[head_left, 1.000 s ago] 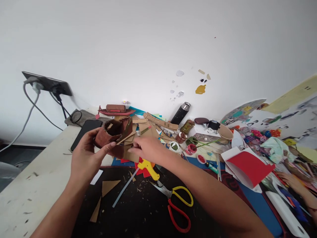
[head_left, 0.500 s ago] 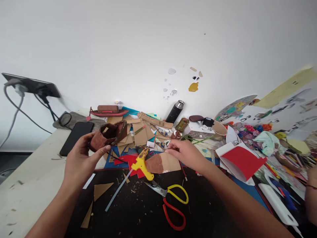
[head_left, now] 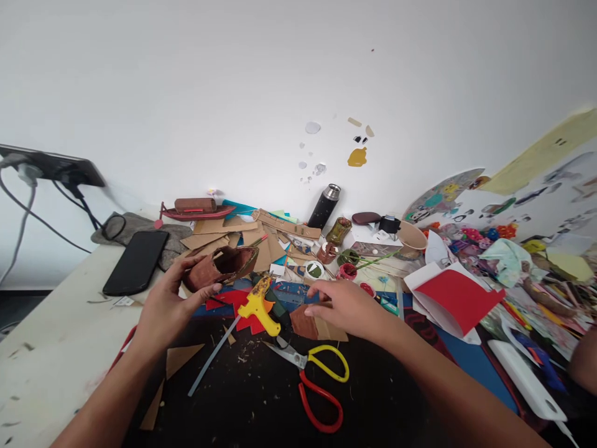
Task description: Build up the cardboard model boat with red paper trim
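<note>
My left hand point(head_left: 170, 302) is closed around a brown painted cardboard shell point(head_left: 220, 266), held a little above the table at the left of centre. My right hand point(head_left: 347, 305) rests with its fingers on a flat cardboard piece point(head_left: 311, 325), partly painted brown, lying on the black mat point(head_left: 261, 398). Whether those fingers grip or only press the piece is unclear. A yellow glue gun point(head_left: 255, 305) lies between my two hands. Scissors with yellow and red handles point(head_left: 317, 379) lie just below my right hand.
A black phone point(head_left: 136, 262) lies at the left on the pale table. Cardboard scraps point(head_left: 261, 239), paint pots point(head_left: 346, 271), a black flask point(head_left: 324, 206) and a red model boat point(head_left: 196, 210) crowd the back. Folded red-and-white paper point(head_left: 454, 298) lies right. Another person's arm point(head_left: 585, 367) shows at the right edge.
My right hand carried the flat cardboard piece away from the shell, to the right and down onto the mat. My left hand lowered the shell slightly. The view has shifted to the right.
</note>
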Motion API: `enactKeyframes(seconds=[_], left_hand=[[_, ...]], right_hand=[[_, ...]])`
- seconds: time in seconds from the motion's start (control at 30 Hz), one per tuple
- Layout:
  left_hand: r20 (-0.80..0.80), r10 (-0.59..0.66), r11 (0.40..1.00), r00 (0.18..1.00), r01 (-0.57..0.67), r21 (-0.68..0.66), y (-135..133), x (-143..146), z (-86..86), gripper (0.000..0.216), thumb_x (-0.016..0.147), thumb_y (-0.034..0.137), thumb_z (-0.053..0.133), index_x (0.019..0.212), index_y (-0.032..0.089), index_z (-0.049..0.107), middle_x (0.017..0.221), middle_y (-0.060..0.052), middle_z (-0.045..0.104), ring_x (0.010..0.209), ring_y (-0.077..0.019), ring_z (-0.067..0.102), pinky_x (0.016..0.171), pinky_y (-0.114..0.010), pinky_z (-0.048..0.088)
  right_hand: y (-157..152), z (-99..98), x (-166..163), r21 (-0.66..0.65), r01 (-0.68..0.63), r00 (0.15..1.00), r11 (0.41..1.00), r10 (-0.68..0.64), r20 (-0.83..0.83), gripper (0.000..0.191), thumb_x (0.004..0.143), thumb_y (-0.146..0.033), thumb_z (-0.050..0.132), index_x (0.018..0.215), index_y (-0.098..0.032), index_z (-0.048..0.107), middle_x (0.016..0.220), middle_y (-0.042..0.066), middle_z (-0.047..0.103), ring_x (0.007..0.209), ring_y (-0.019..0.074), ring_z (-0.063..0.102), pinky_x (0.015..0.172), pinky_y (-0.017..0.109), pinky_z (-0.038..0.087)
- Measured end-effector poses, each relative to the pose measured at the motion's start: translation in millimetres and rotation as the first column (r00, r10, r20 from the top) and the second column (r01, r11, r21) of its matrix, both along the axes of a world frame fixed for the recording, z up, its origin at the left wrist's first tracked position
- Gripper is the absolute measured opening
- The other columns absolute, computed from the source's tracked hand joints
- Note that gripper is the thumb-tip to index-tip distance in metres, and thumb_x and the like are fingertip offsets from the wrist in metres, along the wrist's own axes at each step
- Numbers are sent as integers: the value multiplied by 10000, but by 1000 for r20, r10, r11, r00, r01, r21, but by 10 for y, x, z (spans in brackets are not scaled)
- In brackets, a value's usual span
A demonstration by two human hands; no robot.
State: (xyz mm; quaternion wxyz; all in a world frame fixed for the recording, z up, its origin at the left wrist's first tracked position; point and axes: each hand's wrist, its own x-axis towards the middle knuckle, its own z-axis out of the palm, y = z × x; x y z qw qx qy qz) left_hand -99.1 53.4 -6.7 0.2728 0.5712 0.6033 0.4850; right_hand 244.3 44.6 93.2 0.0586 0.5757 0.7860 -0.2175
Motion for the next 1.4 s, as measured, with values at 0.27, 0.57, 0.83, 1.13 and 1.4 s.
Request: enactKeyframes(seconds=[0.27,0.57,0.83,1.13,1.4], left_hand=[[11,0,1000,1000,0,-13,3,-31,-66,607,759,678,844,1241,330,718,1464,-92,770,1396,-452,681,1235,-630,493],[-8,-31,999,999,31,11,-14,12,-100,586,790,674,830,1254,333,723,1463,-80,777,1382,-442,690,1220,-603,508],[58,-106,994,993,107,-12,17,-32,-205,704,768,711,875,1302,285,705,1421,-114,785,1343,-391,716,1190,-530,527],[84,-274,958,958,280,-69,1,-44,-110,752,724,740,911,1303,283,767,1395,-120,804,1326,-406,732,1191,-555,551],[243,-607,720,757,653,-236,7,-122,168,567,763,515,948,1278,310,832,1337,-82,827,1253,-381,778,1085,-491,635]], right_hand=[[-121,59,57,-186,-57,966,981,101,237,390,1011,-379,792,1354,-197,752,1251,162,830,1191,374,774,849,353,499],[-170,85,232,-123,-90,950,988,123,288,247,1037,-286,730,1264,-192,746,1281,160,817,1213,352,759,864,352,467],[-238,128,84,-33,-122,992,992,123,14,59,1039,-281,745,1044,-222,747,1090,74,807,1004,248,740,792,311,428],[18,-229,69,107,98,929,989,-53,-367,399,1050,-443,693,750,-216,561,787,8,671,760,188,618,703,291,420],[353,-2,97,-23,340,618,940,-242,-748,482,938,-676,710,1046,-207,710,829,21,703,624,180,603,552,296,515]])
